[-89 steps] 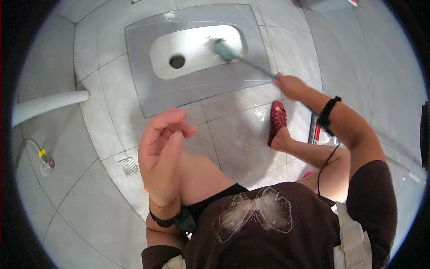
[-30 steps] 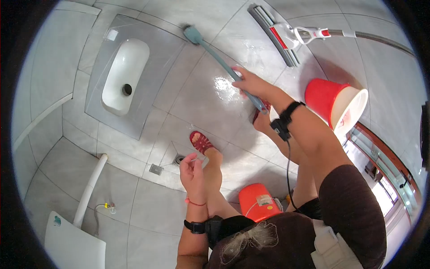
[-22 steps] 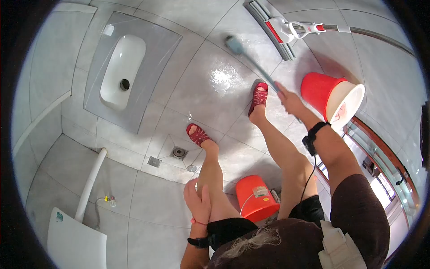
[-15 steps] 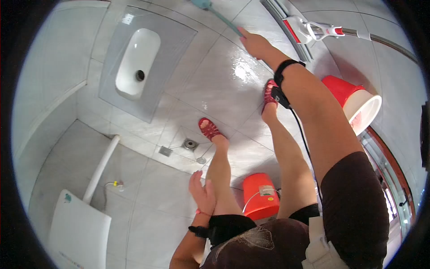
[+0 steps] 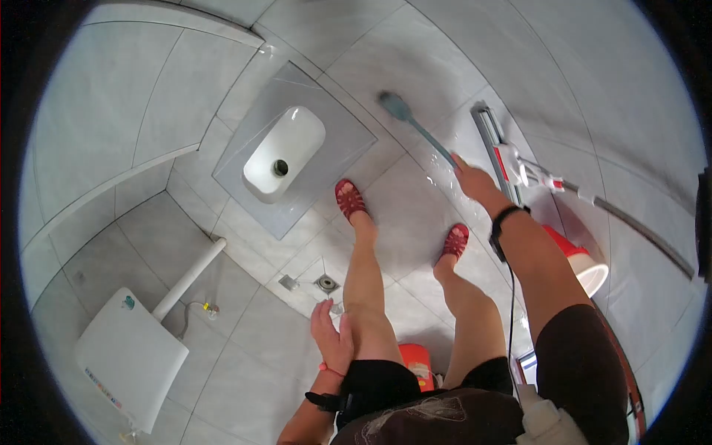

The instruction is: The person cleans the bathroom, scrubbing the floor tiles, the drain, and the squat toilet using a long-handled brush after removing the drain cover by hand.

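My right hand [image 5: 475,180] is wrapped around the end of the handle of a teal long-handled scrub brush [image 5: 426,135]. The dark bristles of the brush meet the tiled floor to the right of a white squat toilet [image 5: 285,148]. My left hand [image 5: 332,340] rests against my left leg near the knee, fingers stretched out and holding nothing.
A squeegee-type mop [image 5: 512,165] leans along the right wall, beside a red and white bucket [image 5: 589,271]. Behind my legs stands an orange bucket [image 5: 417,363]. A floor drain [image 5: 326,284] lies near my left leg; a white cistern [image 5: 132,360] hangs at lower left.
My left foot has stepped forward toward the squat toilet, and the view has shifted. The brush head, previously at the top edge, now shows fully. My left hand stays by the leg.
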A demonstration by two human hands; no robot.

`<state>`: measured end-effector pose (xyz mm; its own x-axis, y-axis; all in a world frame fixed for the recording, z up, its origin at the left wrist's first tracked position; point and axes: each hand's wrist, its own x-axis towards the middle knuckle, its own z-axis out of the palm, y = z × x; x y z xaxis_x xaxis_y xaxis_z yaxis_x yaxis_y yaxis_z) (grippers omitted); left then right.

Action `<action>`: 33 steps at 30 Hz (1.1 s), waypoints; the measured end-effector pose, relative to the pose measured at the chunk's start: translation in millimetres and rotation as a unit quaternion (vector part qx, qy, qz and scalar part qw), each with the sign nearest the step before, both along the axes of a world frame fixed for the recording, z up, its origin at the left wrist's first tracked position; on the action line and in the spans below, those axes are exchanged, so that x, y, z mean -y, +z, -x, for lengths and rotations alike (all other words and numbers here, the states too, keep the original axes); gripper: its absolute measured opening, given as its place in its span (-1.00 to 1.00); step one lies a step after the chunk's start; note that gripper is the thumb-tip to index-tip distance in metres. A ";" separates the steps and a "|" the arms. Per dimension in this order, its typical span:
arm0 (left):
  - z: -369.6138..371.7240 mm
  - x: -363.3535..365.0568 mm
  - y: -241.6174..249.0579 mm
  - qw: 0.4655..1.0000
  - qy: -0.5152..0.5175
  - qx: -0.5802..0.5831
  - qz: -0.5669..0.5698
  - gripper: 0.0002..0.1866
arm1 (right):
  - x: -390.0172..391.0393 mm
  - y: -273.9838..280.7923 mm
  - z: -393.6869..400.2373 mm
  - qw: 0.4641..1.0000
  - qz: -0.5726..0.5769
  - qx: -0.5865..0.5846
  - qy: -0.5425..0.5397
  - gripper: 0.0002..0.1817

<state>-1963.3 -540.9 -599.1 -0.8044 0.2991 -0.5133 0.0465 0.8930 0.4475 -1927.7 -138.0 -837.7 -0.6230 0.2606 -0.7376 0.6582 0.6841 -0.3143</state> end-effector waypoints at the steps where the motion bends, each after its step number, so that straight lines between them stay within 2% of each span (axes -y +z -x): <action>1: 11.2 -6.0 -11.6 1.000 0.002 -0.001 -0.001 -0.58 | -7.9 -17.7 41.9 0.999 0.002 -0.043 -0.018 -0.51; 3: 28.9 -12.3 -21.9 0.995 -0.098 0.024 0.018 -0.56 | -25.0 -27.1 110.0 0.996 -0.006 -0.072 -0.057 -0.53; 4: 34.8 -11.3 -22.3 0.994 -0.096 0.040 0.023 -0.56 | -26.0 -19.3 117.4 0.995 0.002 -0.068 -0.080 -0.53; 6: 55.9 -3.8 -16.9 0.996 -0.046 0.078 0.008 -0.53 | -23.9 -38.0 56.6 0.997 -0.023 -0.047 -0.059 -0.48; 7: 63.0 1.0 -18.5 0.996 0.000 0.086 -0.001 -0.52 | -16.1 -48.3 -8.3 0.998 -0.032 -0.003 -0.057 -0.46; 8: 73.3 -1.3 -24.6 0.996 0.004 0.088 -0.020 -0.52 | -6.2 -43.5 -63.6 0.997 -0.046 0.037 -0.051 -0.43; 10: 88.4 -1.8 -22.6 0.993 0.017 0.108 -0.038 -0.52 | 2.6 23.4 -76.7 0.992 -0.001 0.118 -0.049 -0.39; 11: 95.7 -3.2 -23.4 0.992 0.030 0.109 -0.062 -0.52 | 1.3 22.3 -58.6 0.991 -0.003 0.128 -0.042 -0.39; 13: 108.8 1.9 -23.6 0.991 0.027 0.114 -0.059 -0.52 | -6.9 -16.3 10.0 0.994 -0.025 0.101 -0.018 -0.39; 14: 113.9 0.9 -26.5 0.993 0.023 0.108 -0.053 -0.52 | -6.8 -32.7 72.2 0.998 -0.049 0.033 -0.024 -0.40; 15: 118.4 -1.8 -30.1 0.992 0.032 0.110 -0.057 -0.52 | -9.9 -34.6 146.3 0.997 -0.016 0.040 -0.067 -0.44; 16: 122.6 -2.7 -30.4 0.989 0.061 0.119 -0.071 -0.53 | -12.4 -49.1 199.2 0.997 -0.018 -0.020 -0.066 -0.47; 18: 127.5 1.8 -25.1 0.982 0.091 0.140 -0.085 -0.53 | -13.4 -50.1 191.6 0.998 -0.031 -0.041 -0.020 -0.48; 21: 129.6 -1.8 -30.4 0.978 0.149 0.120 -0.088 -0.53 | -39.5 -45.5 102.0 0.994 -0.045 0.096 -0.011 -0.43; 22: 127.6 -5.3 -27.3 0.969 0.195 0.122 -0.088 -0.53 | -44.1 -29.2 47.8 0.997 -0.045 -0.050 0.028 -0.39; 23: 125.0 -8.7 -25.3 0.959 0.240 0.123 -0.090 -0.53 | -50.8 -2.1 37.0 0.994 -0.036 0.105 -0.014 -0.40; 24: 119.8 -6.6 -26.4 0.954 0.257 0.117 -0.100 -0.53 | -64.1 4.8 31.9 0.997 -0.052 0.057 0.003 -0.41; 26: 105.6 -12.8 -27.9 0.961 0.252 0.098 -0.062 -0.51 | -85.2 17.8 117.0 0.980 -0.033 0.162 -0.111 -0.43; 27: 103.1 -23.8 -28.5 0.955 0.275 0.085 -0.077 -0.51 | -125.6 -30.8 133.1 0.988 -0.073 0.065 -0.117 -0.44; 29: 111.3 -45.2 -16.7 0.944 0.314 0.095 -0.045 -0.48 | -167.8 -74.5 223.0 0.984 -0.065 -0.023 -0.164 -0.46; 31: 97.8 -57.5 -29.5 0.922 0.379 0.040 -0.075 -0.52 | -141.6 -73.5 345.5 0.959 0.008 -0.016 -0.283 -0.49; 32: 89.8 -64.2 -31.7 0.899 0.428 -0.004 -0.094 -0.57 | -121.6 -76.7 382.7 0.955 0.073 -0.049 -0.284 -0.49; 33: 85.9 -68.6 -31.0 0.896 0.432 0.009 -0.099 -0.54 | -105.0 -93.4 407.6 0.968 0.082 -0.056 -0.229 -0.46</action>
